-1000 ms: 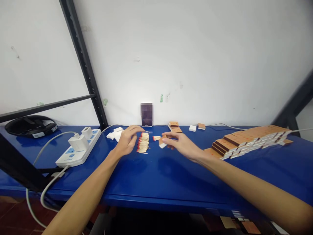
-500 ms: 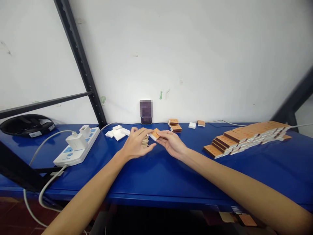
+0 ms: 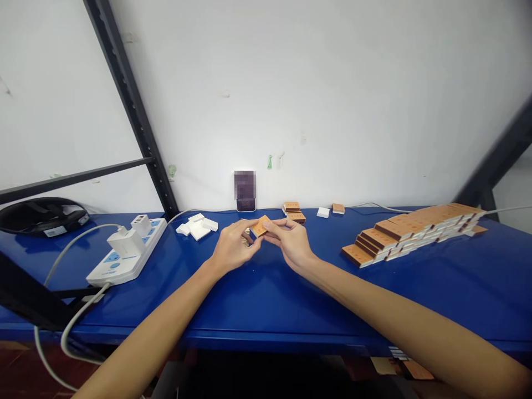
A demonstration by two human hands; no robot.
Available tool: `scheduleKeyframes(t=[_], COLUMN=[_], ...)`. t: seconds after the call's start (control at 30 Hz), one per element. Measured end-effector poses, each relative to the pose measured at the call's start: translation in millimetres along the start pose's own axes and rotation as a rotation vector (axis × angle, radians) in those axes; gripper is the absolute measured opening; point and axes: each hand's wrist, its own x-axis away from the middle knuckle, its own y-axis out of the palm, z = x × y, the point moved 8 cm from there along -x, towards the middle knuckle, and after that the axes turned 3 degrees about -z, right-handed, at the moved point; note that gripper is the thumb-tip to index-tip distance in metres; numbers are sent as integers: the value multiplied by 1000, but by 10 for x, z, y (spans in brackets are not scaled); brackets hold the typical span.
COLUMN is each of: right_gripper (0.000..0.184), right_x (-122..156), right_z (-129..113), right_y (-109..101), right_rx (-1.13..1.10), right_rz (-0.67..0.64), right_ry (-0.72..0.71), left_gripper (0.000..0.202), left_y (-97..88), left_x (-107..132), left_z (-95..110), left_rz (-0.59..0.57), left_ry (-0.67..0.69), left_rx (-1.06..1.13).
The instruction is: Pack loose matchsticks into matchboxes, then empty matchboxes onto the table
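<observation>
A small flat block [image 3: 260,226] with an orange printed top and white sides is held up over the blue table. My right hand [image 3: 293,244] pinches its right end, thumb on top and fingers beneath. From the other side, my left hand [image 3: 235,246] closes thumb and fingers on the left end. Partly hidden behind the left fingers is a stack with pale, layered edges [image 3: 245,242]; what it is I cannot tell. Beyond my right hand, a few similar orange-topped blocks [image 3: 296,216] lie piled near the wall.
A long stepped row of orange-topped blocks [image 3: 399,230] stands at right. White blocks [image 3: 199,228] lie in a heap at left, near a power strip [image 3: 124,266] with cables. A phone [image 3: 245,191] leans on the wall. Black shelf posts [image 3: 133,105] flank the blue table [image 3: 266,305].
My left thumb and fingers have closed in on the block, which my right hand still holds. The whole view has shifted slightly.
</observation>
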Motion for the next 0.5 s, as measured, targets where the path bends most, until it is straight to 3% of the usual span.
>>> scheduleKeyframes(t=[0.2, 0.37, 0.5], right_gripper=[29, 23, 28], right_x=[69, 180, 151], right_z=[-213, -301, -297], right_y=[57, 174, 150], right_rx=[225, 327, 228], right_rz=[6, -52, -38], right_ry=[-237, -305, -263], left_gripper=[33, 34, 38], left_y=[-45, -110, -149], left_x=[30, 29, -8], left_z=[19, 80, 80], left_rz=[76, 120, 114], left_ry=[-8, 41, 58], left_rx=[20, -4, 18])
